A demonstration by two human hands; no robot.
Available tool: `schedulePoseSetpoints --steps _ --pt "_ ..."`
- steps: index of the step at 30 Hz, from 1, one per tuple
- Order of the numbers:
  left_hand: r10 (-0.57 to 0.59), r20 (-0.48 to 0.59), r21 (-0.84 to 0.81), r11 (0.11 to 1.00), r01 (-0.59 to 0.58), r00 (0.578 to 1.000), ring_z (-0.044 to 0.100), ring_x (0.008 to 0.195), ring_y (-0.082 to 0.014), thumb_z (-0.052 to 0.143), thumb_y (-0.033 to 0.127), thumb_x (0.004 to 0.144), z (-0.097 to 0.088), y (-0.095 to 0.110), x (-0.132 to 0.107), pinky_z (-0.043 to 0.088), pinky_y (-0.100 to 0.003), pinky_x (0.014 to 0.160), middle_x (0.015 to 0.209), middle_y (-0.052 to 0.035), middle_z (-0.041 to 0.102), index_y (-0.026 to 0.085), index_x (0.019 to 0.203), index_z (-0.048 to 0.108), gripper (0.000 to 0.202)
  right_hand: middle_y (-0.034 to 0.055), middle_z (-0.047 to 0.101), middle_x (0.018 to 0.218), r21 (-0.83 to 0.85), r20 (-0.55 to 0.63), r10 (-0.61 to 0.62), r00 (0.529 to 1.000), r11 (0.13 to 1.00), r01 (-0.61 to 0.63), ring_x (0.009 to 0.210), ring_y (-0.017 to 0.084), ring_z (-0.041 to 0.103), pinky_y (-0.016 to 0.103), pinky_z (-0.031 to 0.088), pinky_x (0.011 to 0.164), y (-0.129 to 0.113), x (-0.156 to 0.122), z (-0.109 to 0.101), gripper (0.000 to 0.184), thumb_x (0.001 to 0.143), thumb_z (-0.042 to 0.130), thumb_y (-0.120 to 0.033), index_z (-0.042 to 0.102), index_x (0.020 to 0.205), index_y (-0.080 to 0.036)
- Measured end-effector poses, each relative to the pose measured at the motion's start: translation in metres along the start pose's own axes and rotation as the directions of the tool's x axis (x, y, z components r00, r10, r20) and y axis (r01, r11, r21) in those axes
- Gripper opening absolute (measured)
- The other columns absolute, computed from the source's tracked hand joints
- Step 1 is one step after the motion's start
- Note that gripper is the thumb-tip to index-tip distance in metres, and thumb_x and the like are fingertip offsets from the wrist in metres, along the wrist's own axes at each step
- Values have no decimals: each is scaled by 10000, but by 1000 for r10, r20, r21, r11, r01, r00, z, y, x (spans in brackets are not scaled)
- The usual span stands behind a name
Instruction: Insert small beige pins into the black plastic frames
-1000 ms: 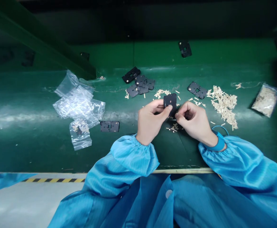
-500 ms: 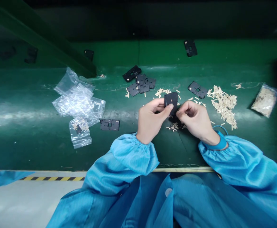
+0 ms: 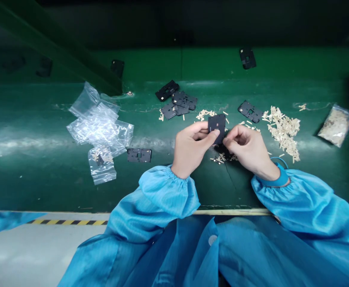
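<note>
Plate [image 3: 216, 124] between both hands' fingertips [image 3: 214, 135].

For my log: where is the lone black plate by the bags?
Head view, left of centre: the black plate lies on the green belt between the plastic bags and left hand.

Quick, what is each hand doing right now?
Left hand: closed on the small black plate, thumb and fingers pinching its lower left edge.
Right hand: fingers curled, fingertips pinched at the plate's lower right edge.
</note>
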State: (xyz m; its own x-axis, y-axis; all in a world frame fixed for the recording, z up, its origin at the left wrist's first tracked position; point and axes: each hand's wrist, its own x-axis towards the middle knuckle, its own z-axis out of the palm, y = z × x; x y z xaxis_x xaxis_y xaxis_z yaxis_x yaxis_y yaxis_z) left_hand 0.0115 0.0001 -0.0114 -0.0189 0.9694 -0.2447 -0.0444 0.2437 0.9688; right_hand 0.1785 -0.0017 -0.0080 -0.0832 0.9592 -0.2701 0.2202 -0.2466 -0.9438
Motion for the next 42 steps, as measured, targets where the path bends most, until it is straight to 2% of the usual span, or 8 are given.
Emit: schedulePoseSetpoints --steps 16,25,30,37,42 --pt "-24 12 -22 999 25 1000 722 755 -156 787 302 794 0 3 -1 623 -269 709 891 -23 788 198 947 787 185 -31 604 603 18 23 14 1000 1000 -14 516 93 472 244 343 479 -1 0 -2 124 709 707 -162 594 674 -197" --pt "-33 37 -61 998 35 999 728 755 -160 803 306 785 -3 -1 2 630 -283 714 889 -22 786 199 934 784 184 -25 621 633 7 54 5 999 1000 -5 529 92 489 245 363 488 0 0 -5 130 753 718 -176 602 697 -193" --pt "-47 42 -66 997 50 998 727 757 -164 822 349 772 -5 -3 3 635 -288 703 888 -23 782 201 926 781 217 -30 600 588 -16 100 38 994 999 -36 498 96 477 251 367 465 -7 0 -9 185 794 765 -267 618 711 -193" --pt "-97 33 -136 986 101 995 720 735 -152 851 377 737 -5 1 2 642 -273 664 840 -15 769 201 907 775 257 -41 574 563 22 162 44 986 999 -48 477 96 473 252 359 449 -9 0 -14 314 776 846 -409 619 740 -196" --pt "-95 30 -174 980 99 995 716 736 -137 851 376 742 -7 4 3 634 -252 648 834 -6 758 206 921 762 263 -33 567 574 135 221 27 975 989 -58 490 108 475 263 345 465 -2 -1 -20 357 893 736 -494 593 734 -208"
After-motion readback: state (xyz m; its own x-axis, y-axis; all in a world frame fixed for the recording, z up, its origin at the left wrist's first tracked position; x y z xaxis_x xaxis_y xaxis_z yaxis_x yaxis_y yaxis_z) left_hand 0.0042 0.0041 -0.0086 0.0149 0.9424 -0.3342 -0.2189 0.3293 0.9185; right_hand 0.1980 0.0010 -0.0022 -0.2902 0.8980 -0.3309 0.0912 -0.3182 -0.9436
